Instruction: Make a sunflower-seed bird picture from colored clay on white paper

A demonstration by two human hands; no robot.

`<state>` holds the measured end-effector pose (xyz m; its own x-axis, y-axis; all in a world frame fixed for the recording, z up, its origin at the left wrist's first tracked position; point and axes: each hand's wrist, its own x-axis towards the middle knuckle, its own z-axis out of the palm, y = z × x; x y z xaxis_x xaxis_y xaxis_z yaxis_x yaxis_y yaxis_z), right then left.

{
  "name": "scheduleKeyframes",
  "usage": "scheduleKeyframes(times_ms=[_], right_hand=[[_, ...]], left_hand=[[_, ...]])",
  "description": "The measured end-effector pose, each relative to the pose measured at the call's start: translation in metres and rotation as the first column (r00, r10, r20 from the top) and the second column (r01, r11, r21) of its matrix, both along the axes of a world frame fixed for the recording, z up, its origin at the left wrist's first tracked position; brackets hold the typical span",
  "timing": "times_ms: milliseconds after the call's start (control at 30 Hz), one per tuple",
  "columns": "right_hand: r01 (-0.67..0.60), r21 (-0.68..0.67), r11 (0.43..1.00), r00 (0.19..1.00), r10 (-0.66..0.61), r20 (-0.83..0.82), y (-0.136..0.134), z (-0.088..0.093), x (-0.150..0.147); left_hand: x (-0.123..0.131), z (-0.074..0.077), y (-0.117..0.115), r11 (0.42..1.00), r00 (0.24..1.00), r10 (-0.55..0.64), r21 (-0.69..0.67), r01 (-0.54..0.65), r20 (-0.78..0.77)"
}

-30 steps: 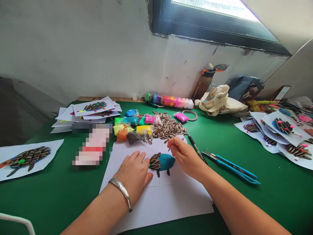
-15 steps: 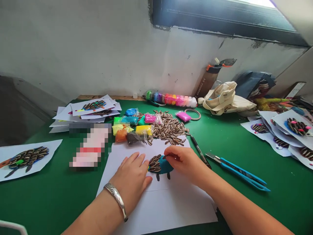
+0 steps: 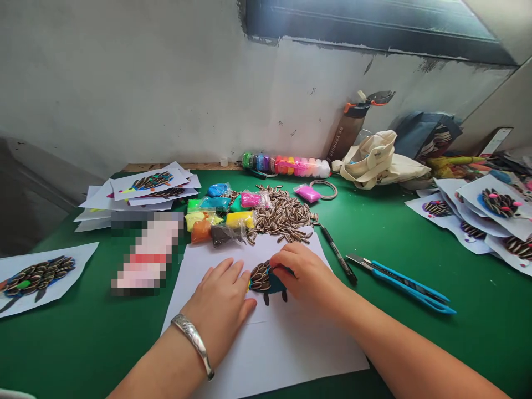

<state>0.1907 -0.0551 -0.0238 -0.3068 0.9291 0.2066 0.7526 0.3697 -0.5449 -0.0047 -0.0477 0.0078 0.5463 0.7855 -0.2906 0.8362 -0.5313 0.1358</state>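
Observation:
On the white paper (image 3: 266,354) is a blue clay shape (image 3: 276,285) with two dark feet below it. Overlapping striped sunflower seeds (image 3: 260,277) cover its left part, and a bit of yellow shows at that end. My left hand (image 3: 222,296) lies flat on the paper beside the yellow end, fingers stretched out, holding nothing. Over the upper right of the blue clay, my right hand (image 3: 301,274) is closed in a pinch on a sunflower seed, which its fingers mostly hide.
Behind the paper lie a pile of loose sunflower seeds (image 3: 282,213) and several bagged clays (image 3: 241,220). A black pen (image 3: 338,255) and blue utility knife (image 3: 409,285) lie to the right. Finished seed pictures sit in stacks left (image 3: 145,185) and right (image 3: 494,216).
My right hand has shifted slightly left and closer onto the blue clay, covering the seed seen in its fingertips before. My left hand stays flat. The whole view has moved a little.

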Motion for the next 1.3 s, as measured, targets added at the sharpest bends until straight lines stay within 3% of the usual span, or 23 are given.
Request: scheduleKeyframes(times_ms=[867, 1100, 1300], right_hand=[[0.005, 0.026, 1.0, 0.999, -0.006, 0.044, -0.002, -0.01, -0.01], [0.061, 0.05, 0.997, 0.993, -0.065, 0.095, -0.001, 0.002, 0.001], [0.034, 0.02, 0.999, 0.982, -0.037, 0.186, 0.0, 0.003, 0.001]], left_hand=[[0.002, 0.001, -0.002, 0.999, 0.999, 0.016, -0.044, -0.018, -0.049], [0.001, 0.001, -0.002, 1.0, 1.0, 0.01, -0.019, -0.01, -0.007], [0.0, -0.001, -0.002, 1.0, 0.999, 0.023, -0.019, -0.023, 0.031]])
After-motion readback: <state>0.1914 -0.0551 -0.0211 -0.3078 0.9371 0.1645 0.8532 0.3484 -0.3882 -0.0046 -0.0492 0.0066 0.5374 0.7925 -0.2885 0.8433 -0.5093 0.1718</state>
